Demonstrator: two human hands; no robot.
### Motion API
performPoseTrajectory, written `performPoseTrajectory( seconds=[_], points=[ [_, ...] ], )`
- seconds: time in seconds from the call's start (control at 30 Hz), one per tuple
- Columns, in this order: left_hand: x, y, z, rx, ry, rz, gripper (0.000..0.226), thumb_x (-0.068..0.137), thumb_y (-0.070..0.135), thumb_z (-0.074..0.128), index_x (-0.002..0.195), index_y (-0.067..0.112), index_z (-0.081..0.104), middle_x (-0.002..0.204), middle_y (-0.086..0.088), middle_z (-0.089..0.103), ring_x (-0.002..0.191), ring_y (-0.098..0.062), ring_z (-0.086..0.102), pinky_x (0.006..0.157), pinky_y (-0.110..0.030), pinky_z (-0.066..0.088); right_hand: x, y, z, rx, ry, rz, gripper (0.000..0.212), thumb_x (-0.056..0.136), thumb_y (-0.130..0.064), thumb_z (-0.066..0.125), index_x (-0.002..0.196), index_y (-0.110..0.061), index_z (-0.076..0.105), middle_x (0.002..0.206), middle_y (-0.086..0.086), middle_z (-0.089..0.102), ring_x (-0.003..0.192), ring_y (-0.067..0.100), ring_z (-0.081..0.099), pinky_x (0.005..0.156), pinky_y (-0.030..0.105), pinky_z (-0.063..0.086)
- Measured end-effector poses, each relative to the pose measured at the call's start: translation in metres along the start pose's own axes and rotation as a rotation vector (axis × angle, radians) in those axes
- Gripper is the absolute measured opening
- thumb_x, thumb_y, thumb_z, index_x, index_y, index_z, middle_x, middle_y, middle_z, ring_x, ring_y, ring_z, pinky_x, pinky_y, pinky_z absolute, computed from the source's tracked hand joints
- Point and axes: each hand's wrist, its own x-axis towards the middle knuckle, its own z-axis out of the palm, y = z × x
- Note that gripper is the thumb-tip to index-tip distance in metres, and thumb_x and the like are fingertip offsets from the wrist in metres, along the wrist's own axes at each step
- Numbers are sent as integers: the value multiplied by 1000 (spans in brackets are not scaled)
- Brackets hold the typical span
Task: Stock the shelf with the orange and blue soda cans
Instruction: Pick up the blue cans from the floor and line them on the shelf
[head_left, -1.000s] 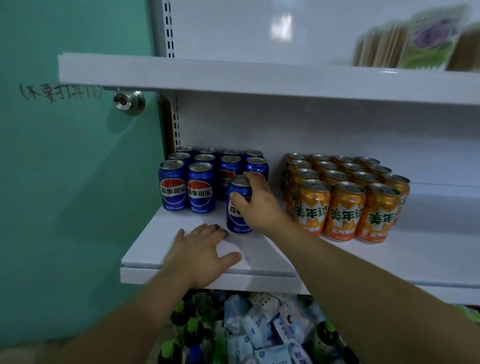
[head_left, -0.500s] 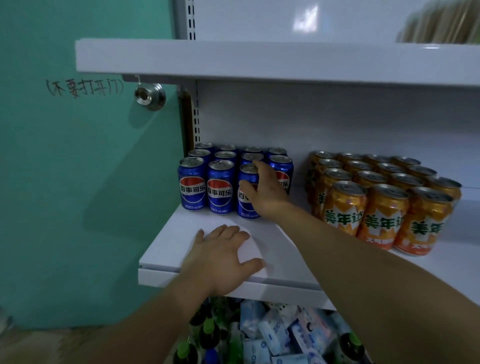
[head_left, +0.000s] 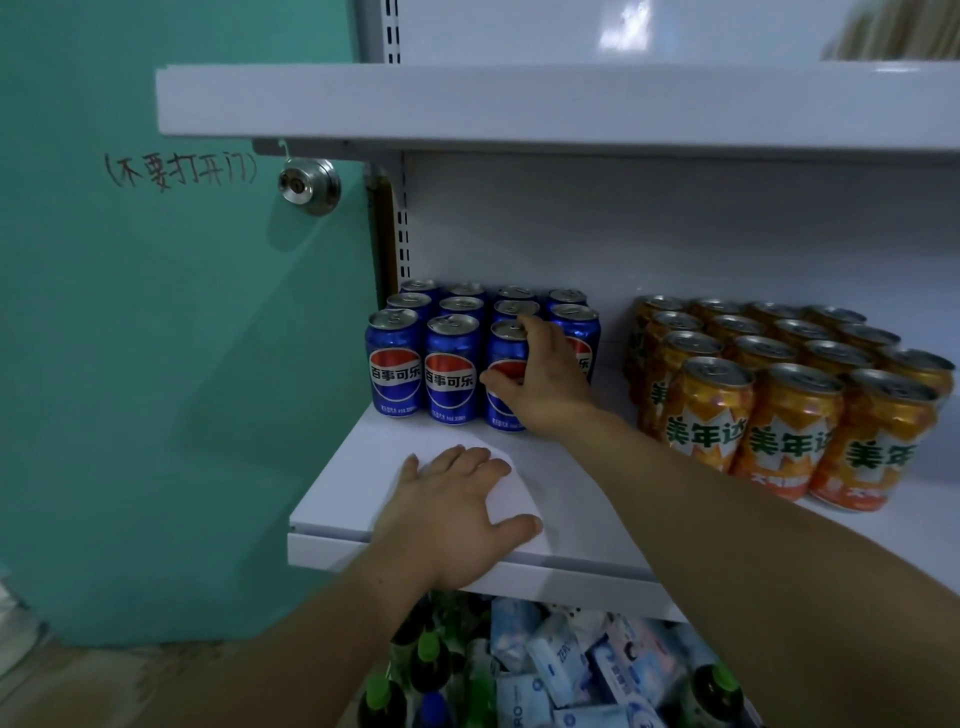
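Observation:
Several blue soda cans stand in rows at the left of the white shelf. My right hand grips the third can of the front row, thumb across its label and fingers over its rim. It stands upright in line with its neighbours. Several orange soda cans stand in rows to the right, with a gap between the two groups. My left hand rests flat on the shelf's front edge, fingers spread.
An upper white shelf overhangs the cans. A teal door with a metal knob and handwriting is on the left. Below the shelf lie green-capped bottles and blue-white packets.
My right hand has pushed the blue can back from the open shelf front into the front row next to the other blue cans. My left hand stays flat on the shelf edge.

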Motion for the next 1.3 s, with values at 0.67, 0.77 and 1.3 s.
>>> performPoseTrajectory(
  seconds=[0.67,0.77,1.3],
  points=[
    [-69,146,-10,-141,-237,280,71,87,58,56,145,21,37,151,-3,35,133,-22,38,109,-39,35,-247,38,-224,-550,-106,377,78,90,-64,45,151,-19,25,153,8,32,134,31,38,105,42,37],
    [-97,204,22,-151,-324,413,68,87,57,56,143,22,40,149,-2,36,131,-23,40,107,-39,38,-316,65,-241,-562,-149,544,77,94,-59,45,152,-15,22,155,9,28,137,30,33,108,42,36],
    [-166,284,277,-11,-842,512,71,81,58,59,140,22,42,146,-2,41,129,-21,42,105,-32,36,-557,242,-141,-370,-436,1035,66,92,-55,49,142,-15,35,137,13,44,121,32,46,97,40,44]
  ],
)
